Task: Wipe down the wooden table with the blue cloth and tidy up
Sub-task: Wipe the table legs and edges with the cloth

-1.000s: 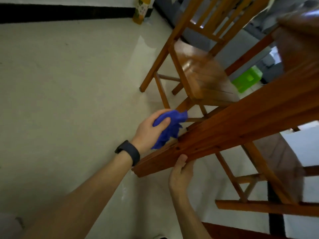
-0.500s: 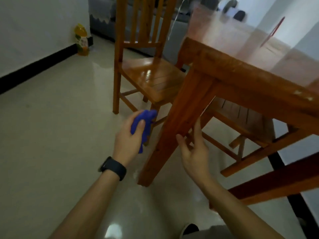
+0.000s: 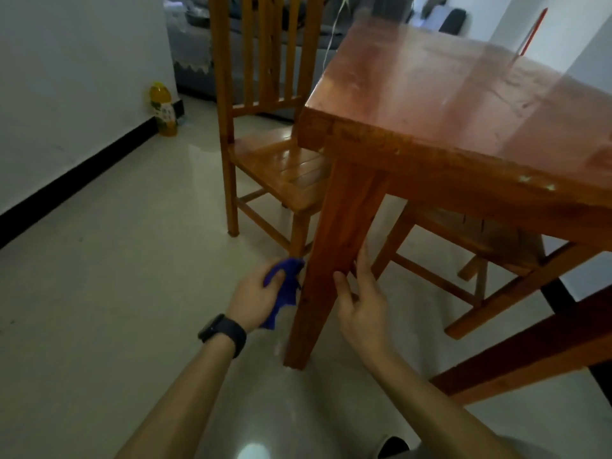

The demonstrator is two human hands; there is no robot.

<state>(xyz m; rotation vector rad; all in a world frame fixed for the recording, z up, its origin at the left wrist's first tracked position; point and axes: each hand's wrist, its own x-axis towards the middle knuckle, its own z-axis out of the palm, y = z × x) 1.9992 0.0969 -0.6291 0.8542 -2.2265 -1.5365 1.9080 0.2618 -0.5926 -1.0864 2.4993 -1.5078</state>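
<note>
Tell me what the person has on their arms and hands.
Both forearms are bare, no sleeves in view. The left hand and right hand wear no gloves, and no rings show. The only item worn is a black watch-style band on the left wrist.

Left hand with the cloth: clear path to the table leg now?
Probably yes. The left hand grips the blue cloth right beside the table leg, nothing between; the right hand touches its other side.
</note>
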